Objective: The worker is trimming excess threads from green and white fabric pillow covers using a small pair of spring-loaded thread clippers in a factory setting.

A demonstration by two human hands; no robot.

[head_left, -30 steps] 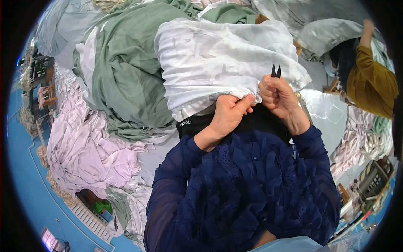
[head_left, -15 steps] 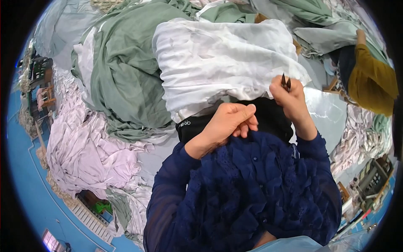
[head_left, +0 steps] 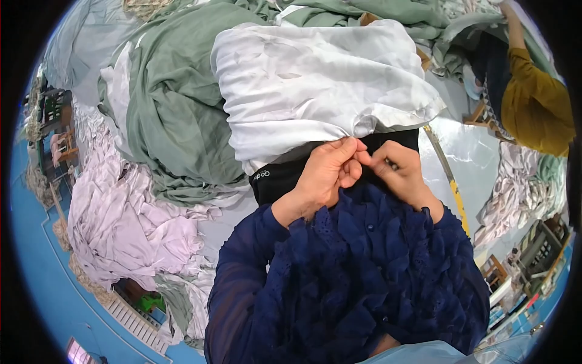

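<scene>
A bunched white cloth (head_left: 315, 79) lies in front of me, its near edge over black fabric (head_left: 276, 182) on my lap. My left hand (head_left: 324, 173) is closed in a pinch, thumb and forefinger at the cloth's near edge; what they hold is too small to make out. Close beside it, fingertips nearly meeting the left ones, my right hand (head_left: 400, 173) is curled shut around small dark thread snips (head_left: 391, 165). Only a dark bit of them shows between the fingers; the blades are hidden.
A large heap of green cloth (head_left: 182, 103) lies to the left, with pale pink cloth (head_left: 133, 218) nearer. At the far right a person in a mustard top (head_left: 536, 103) reaches toward grey-green cloth. A yellow-and-grey strip (head_left: 451, 182) crosses the pale surface right of my lap.
My right hand has come down and left to meet my left hand, and the snips' blades have gone out of sight. My left hand has risen slightly to the white cloth's edge.
</scene>
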